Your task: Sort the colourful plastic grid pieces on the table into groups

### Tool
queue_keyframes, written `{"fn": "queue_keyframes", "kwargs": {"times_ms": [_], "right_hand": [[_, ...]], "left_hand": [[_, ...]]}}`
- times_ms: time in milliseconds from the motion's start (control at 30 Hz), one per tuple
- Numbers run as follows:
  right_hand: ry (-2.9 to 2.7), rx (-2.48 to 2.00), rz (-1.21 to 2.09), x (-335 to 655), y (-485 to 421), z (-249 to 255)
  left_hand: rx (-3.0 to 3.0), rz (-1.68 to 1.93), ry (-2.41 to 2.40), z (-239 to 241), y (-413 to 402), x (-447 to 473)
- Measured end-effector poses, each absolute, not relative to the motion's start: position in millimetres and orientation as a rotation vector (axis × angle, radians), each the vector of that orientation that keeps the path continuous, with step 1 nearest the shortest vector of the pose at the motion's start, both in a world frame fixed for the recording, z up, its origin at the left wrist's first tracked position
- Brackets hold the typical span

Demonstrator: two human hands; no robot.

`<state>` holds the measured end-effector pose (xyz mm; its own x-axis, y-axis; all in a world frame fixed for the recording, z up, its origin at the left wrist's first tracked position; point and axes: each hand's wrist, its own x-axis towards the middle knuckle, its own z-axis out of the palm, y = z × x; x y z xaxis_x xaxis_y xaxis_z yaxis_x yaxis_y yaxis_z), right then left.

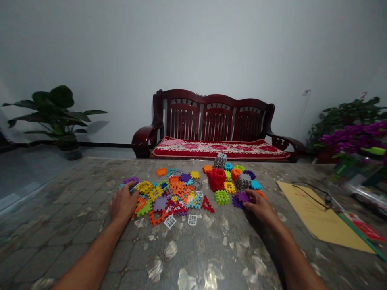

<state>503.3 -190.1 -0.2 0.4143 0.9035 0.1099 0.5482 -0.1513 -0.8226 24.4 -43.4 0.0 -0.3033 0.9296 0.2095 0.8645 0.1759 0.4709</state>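
A spread of flat, toothed plastic building tiles [169, 192] in many colours lies on the patterned table [193, 257]. My left hand [123, 202] rests at the left edge of the spread, fingers loosely curled, touching the tiles. My right hand [259, 206] lies at the right side, fingers stretched toward a purple tile [241, 197]. A red assembled cube [216, 179] and two grey assembled blocks [242, 181] stand among the far tiles. Small white window-like pieces [192, 219] lie at the near edge.
A yellow envelope [323, 219] with a black cord on it lies at the right. Behind the table stands a dark wooden bench [211, 121] with a red cushion. Potted plants [56, 112] and purple flowers [356, 137] flank the room.
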Motion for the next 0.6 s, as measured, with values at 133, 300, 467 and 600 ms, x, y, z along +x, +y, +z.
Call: {"fn": "queue_keyframes", "kwargs": {"times_ms": [133,300,467,600], "right_hand": [[-1.237,-1.836,0.574,502.1,-191.8,-0.6],[-1.385,-1.813,0.576,495.5,-192.3,0.0],[-1.460,-1.847,0.511,494.8,-192.7,-2.7],[-1.530,-1.873,0.445,497.4,-191.3,-3.3]], "left_hand": [[1.785,0.784,2.311,-0.3,-43.2,24.4],[1.777,0.772,2.320,0.1,-42.4,24.0],[1.798,0.775,2.308,0.1,-42.7,23.9],[1.802,0.776,2.309,-1.1,-42.6,23.7]]}}
